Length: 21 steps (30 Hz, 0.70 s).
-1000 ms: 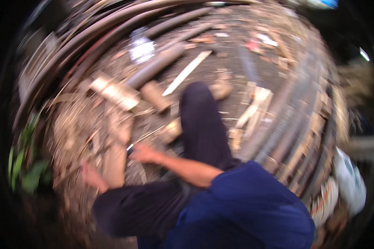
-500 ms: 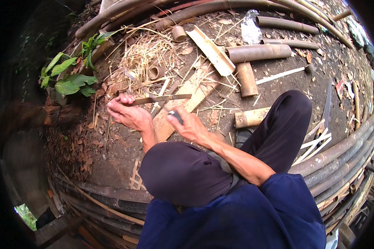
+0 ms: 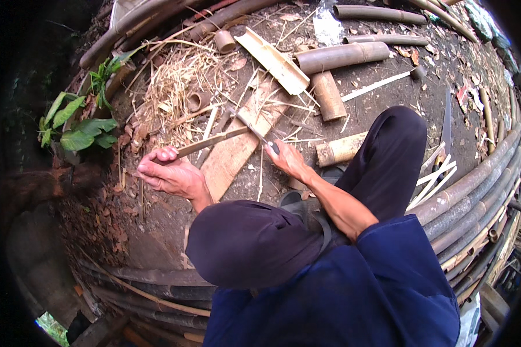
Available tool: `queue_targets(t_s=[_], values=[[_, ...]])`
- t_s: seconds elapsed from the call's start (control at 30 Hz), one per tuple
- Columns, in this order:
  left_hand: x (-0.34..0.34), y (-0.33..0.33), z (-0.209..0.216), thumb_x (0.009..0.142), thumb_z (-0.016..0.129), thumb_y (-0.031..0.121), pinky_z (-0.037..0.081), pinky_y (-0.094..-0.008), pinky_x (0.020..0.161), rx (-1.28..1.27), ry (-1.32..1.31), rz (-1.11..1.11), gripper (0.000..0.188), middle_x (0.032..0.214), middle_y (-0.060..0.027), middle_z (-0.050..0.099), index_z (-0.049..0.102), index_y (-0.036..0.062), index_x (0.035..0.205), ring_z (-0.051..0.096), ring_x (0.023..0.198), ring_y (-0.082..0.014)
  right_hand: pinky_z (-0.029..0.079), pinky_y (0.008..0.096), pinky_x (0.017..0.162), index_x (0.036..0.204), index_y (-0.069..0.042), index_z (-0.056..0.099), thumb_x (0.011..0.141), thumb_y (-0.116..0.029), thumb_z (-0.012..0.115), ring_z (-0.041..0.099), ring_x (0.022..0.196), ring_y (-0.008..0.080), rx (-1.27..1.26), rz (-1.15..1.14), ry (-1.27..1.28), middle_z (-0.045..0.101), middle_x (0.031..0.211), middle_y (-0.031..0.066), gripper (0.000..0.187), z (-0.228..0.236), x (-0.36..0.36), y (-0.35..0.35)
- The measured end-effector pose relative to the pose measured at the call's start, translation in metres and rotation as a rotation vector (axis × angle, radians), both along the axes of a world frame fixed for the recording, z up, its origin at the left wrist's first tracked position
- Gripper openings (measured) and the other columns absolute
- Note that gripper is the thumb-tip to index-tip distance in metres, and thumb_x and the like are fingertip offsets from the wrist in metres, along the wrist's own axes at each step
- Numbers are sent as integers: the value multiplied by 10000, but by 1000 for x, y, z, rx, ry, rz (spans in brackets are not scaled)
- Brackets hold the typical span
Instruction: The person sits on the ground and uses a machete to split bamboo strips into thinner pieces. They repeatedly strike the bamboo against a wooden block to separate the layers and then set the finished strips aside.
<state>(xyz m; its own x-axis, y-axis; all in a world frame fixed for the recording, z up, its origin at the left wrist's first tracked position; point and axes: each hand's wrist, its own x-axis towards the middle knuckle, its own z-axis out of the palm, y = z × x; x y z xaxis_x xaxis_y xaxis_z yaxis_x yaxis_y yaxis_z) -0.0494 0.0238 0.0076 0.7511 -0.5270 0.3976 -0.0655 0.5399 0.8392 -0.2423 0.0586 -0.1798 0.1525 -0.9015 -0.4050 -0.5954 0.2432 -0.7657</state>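
Note:
My left hand is closed around the near end of a narrow bamboo strip, which points away to the right. In my right hand is the dark handle of a knife. The blade slants up and left and crosses the strip's far end; whether it touches the strip I cannot tell. Both lie above a flat wooden plank on the ground. Beyond the left hand is a heap of pale shavings with a short bamboo ring in it.
A split bamboo half leans beyond the plank. Bamboo tubes lie at the far right. A saw and pale strips are beside my right knee. Stacked bamboo poles curve behind me. A leafy plant grows at the left.
The knife has come from close to my body out to the strip's far end. The strip has tilted, and the whole view has shifted slightly.

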Motion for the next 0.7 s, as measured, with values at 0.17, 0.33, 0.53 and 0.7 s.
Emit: queue_targets(t_s=[0.17,0.33,0.53,0.7], values=[[20,-18,0,989,532,350,407,-290,737,-91,238,-79,284,768,-27,534,513,79,907,480,714,-137,478,496,684,957,18,591,959,-472,469,628,731,396,-27,-118,-177,632,761,255,505,4,14,10],[27,-13,-5,923,596,391,372,-285,740,-126,336,-129,327,728,0,488,519,110,776,450,698,-121,459,438,542,966,-38,550,987,-412,478,574,580,248,-18,150,-415,585,645,137,381,107,52,7],[8,-20,-1,927,571,334,356,-287,707,-132,343,-168,303,703,7,451,480,126,727,430,698,-124,503,431,604,988,-37,575,992,-432,462,628,645,284,104,-137,-247,623,693,153,411,52,13,-8],[6,-17,-2,948,561,387,351,-286,697,-183,308,-116,342,713,5,463,496,120,745,432,699,-128,507,496,700,1054,-44,566,971,-426,505,656,759,386,-154,117,-382,653,799,233,396,79,44,18]])
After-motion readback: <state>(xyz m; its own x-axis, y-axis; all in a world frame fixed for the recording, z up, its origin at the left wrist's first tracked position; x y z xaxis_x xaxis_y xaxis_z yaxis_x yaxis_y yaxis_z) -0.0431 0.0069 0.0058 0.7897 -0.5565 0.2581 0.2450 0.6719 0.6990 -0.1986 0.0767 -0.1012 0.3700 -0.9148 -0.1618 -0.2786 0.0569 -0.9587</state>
